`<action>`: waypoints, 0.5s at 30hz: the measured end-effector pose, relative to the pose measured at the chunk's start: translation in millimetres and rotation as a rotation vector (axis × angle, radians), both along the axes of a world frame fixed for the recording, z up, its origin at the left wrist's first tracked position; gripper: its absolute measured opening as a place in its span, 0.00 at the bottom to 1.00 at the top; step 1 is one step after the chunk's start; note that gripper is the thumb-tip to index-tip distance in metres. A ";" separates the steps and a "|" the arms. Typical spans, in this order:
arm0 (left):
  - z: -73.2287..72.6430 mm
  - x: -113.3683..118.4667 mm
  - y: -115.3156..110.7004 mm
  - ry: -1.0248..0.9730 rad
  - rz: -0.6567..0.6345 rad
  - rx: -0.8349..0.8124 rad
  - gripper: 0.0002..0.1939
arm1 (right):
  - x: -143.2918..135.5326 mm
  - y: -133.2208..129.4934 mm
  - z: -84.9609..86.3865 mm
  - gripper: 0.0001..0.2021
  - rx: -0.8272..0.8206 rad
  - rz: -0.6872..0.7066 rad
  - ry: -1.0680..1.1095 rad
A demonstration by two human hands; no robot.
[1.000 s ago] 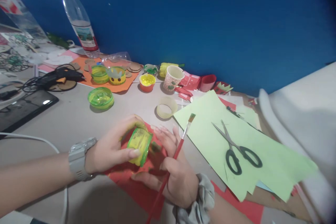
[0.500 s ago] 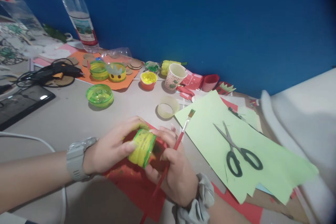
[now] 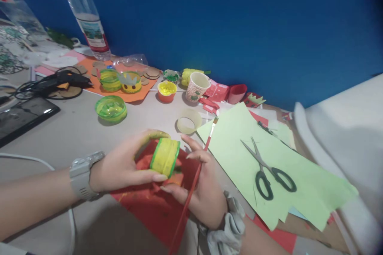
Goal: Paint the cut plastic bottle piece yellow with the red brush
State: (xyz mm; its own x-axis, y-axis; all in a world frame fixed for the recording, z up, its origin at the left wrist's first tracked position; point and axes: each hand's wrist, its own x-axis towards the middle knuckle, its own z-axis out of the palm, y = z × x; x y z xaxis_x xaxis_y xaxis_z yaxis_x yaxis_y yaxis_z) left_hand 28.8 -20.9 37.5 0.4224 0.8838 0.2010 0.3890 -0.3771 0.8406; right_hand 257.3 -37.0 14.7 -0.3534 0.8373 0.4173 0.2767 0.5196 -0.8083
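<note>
My left hand (image 3: 119,167) has a small cup-like piece (image 3: 165,156), painted yellow with green edges, between its thumb and fingers; yellow-green paint stains the fingers. My right hand (image 3: 206,185) keeps a red-handled paintbrush (image 3: 191,191) slanted across it, bristles up and away from me. The right thumb and fingertips are spread around the cup's right side, seemingly clear of it. Beneath both hands lies a paint-spotted red paper sheet (image 3: 149,217).
Black-handled scissors (image 3: 263,171) lie on green paper (image 3: 302,191) at right. A tape roll (image 3: 189,121), yellow paint cup (image 3: 167,92), paper cup (image 3: 198,87) and green painted bowl (image 3: 111,109) stand beyond my hands. A tall bottle (image 3: 89,28) stands back left.
The cup has turned in my left hand, showing a smoother yellow side. My right fingers have opened away from it, still keeping the paintbrush. The view has shifted slightly.
</note>
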 end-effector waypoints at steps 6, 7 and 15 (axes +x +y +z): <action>0.4 -16.3 12.9 0.044 0.230 0.026 0.26 | 9.2 0.1 -9.9 0.21 -0.067 -0.099 0.212; 0.1 -18.1 16.1 0.032 0.264 0.011 0.25 | 10.3 0.0 -10.4 0.22 -0.075 -0.129 0.237; -7.1 -15.7 31.0 -0.252 0.391 -0.278 0.30 | 13.5 6.0 6.7 0.16 0.167 0.095 0.164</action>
